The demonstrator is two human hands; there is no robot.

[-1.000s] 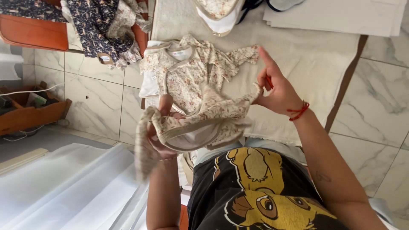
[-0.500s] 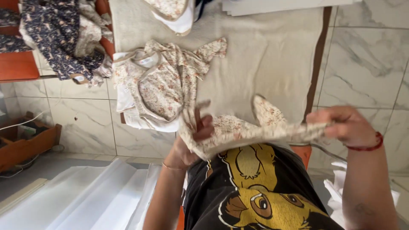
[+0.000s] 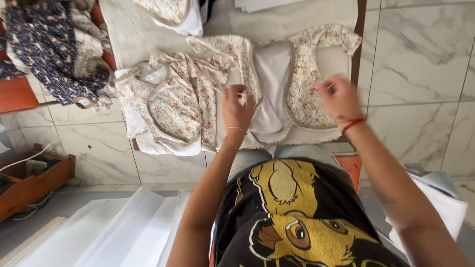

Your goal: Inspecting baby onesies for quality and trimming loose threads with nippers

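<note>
A small floral baby jacket [image 3: 304, 74] lies spread open on the beige cloth-covered table [image 3: 128, 34], its white lining facing up. My left hand [image 3: 237, 106] pinches the left front panel near a thin tie string. My right hand [image 3: 339, 96], motion-blurred and wearing a red wrist string, has its fingers curled on the right front panel. To the left, touching the open one, lies a second matching floral jacket [image 3: 168, 104].
A dark floral dress [image 3: 49, 49] is heaped at the upper left. Another light garment [image 3: 170, 12] lies at the table's far edge. Below are a wooden crate [image 3: 29, 183], clear plastic bags [image 3: 99, 232] and a white-blue cloth [image 3: 440, 198] on marble tiles.
The jacket, held up bunched between both hands before, now lies spread open and flat on the table. Both hands have moved forward onto its front panels.
</note>
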